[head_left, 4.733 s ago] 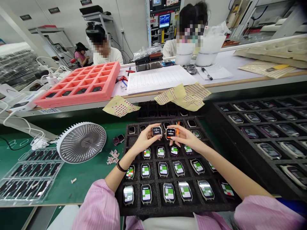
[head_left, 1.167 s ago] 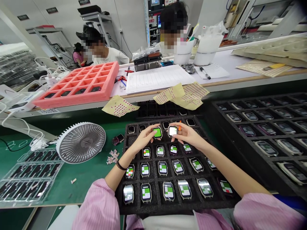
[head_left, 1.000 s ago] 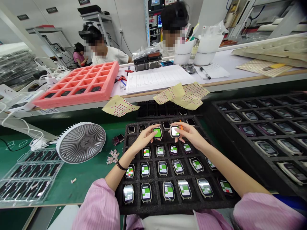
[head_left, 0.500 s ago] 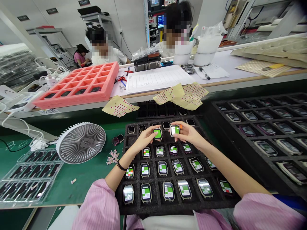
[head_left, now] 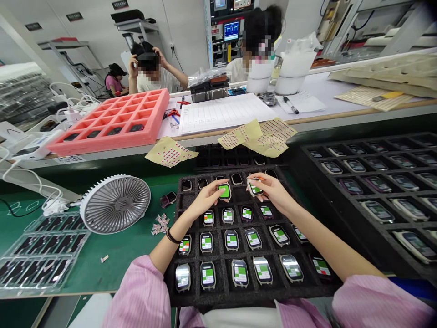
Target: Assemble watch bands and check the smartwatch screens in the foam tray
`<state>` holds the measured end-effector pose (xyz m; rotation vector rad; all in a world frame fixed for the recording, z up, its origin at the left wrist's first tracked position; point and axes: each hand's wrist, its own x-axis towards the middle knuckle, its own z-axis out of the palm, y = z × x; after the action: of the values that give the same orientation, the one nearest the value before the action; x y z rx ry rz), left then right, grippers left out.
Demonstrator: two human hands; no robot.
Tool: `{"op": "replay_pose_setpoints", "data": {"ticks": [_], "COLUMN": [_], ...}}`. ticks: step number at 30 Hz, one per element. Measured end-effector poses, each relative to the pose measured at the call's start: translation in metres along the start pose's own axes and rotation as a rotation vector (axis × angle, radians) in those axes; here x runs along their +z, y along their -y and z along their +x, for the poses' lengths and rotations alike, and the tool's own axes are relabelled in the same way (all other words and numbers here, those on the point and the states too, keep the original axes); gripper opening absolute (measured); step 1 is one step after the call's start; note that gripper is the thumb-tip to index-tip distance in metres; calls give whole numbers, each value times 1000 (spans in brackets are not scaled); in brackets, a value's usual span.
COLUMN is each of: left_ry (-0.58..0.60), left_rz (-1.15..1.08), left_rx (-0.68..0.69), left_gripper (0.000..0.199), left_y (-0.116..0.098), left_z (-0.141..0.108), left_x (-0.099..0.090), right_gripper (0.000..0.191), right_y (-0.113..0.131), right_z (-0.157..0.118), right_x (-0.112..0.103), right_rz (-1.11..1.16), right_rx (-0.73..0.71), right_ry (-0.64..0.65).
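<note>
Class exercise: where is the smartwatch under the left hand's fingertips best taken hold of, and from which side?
Grip the smartwatch by opposite case edges from above, like the left hand: it sits screen up in the dark foam tray, leaving only its top open.

1. White walls (head_left: 184, 32) carry small black signs (head_left: 119, 4) – a metal shelf rack (head_left: 136, 26) stands against them.
2. An equipment cabinet (head_left: 218, 32) with a lit blue monitor (head_left: 231, 31) rises behind the white workbench (head_left: 317, 89).
3. Far right, pale machinery (head_left: 375, 27) – probably, though glare makes it hard to tell.
</note>
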<state>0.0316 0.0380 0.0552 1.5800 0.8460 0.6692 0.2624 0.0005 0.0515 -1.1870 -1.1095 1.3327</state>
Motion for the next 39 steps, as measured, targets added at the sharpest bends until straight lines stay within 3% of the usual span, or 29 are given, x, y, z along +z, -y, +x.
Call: {"op": "replay_pose_setpoints", "data": {"ticks": [8,22,28,34,39], "left_ry": [7,8,5,7,-59], "left_rz": [8,-5,-3,89,559], "left_rx": [16,11,19,191,506], "left_gripper": [52,52,51,64,48], "left_y": [1,4,6,7,-2], "left_z": [1,2,2,-1,-6], "left_x": [-1,-2,-3,4,13], "right_gripper": [52,36,50,45,44], "right_y": [-2,-3,-4,-3,-6], "right_z": [-1,-1,-1,-2,-3], "right_x": [0,-4,-7,-1,16], "right_rz": [-72,34,11,6,-58], "right_rx": [-35,-35,-61,-42,-23], "right_ry": [129,164,246,234,256]}}
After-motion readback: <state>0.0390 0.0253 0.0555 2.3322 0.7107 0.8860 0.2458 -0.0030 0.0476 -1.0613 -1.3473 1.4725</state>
